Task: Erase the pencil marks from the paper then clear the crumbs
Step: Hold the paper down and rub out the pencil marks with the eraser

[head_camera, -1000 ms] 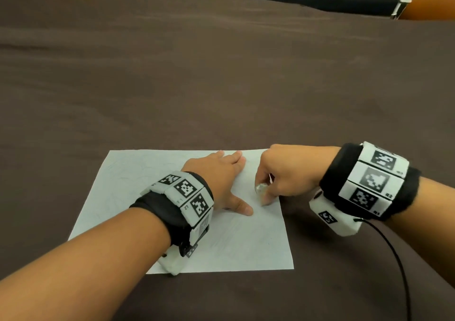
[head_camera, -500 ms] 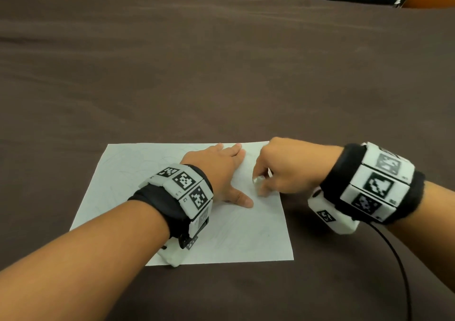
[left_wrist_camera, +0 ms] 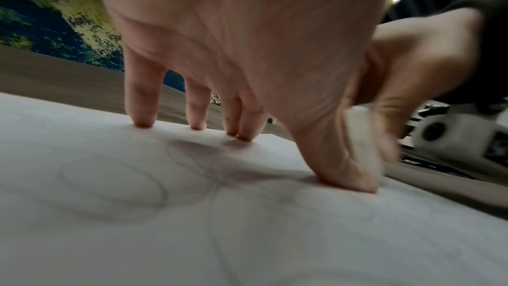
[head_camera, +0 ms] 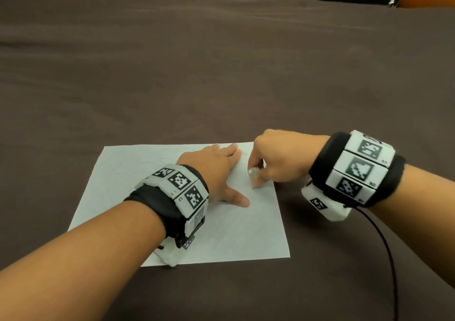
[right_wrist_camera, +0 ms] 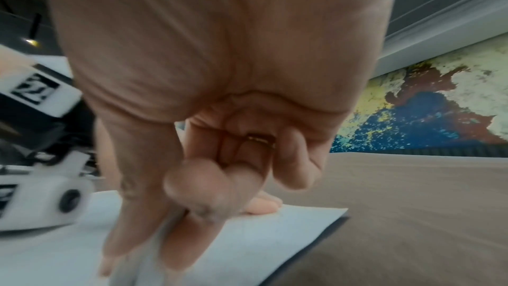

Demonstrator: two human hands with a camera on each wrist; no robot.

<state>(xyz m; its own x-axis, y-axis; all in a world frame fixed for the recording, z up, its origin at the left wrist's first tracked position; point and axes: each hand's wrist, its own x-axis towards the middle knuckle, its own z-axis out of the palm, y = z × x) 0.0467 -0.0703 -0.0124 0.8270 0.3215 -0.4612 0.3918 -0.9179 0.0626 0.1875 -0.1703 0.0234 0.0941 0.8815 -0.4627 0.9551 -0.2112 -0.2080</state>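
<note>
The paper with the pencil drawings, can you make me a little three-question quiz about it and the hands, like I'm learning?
1. True or false: the left hand lies flat on the paper, fingers spread.
2. What does the right hand pinch in its grip? A) pencil B) white eraser C) brush
3. Fill in: in the left wrist view, faint ______ loops still show on the sheet.

Key: 1 true; 2 B; 3 pencil.
</note>
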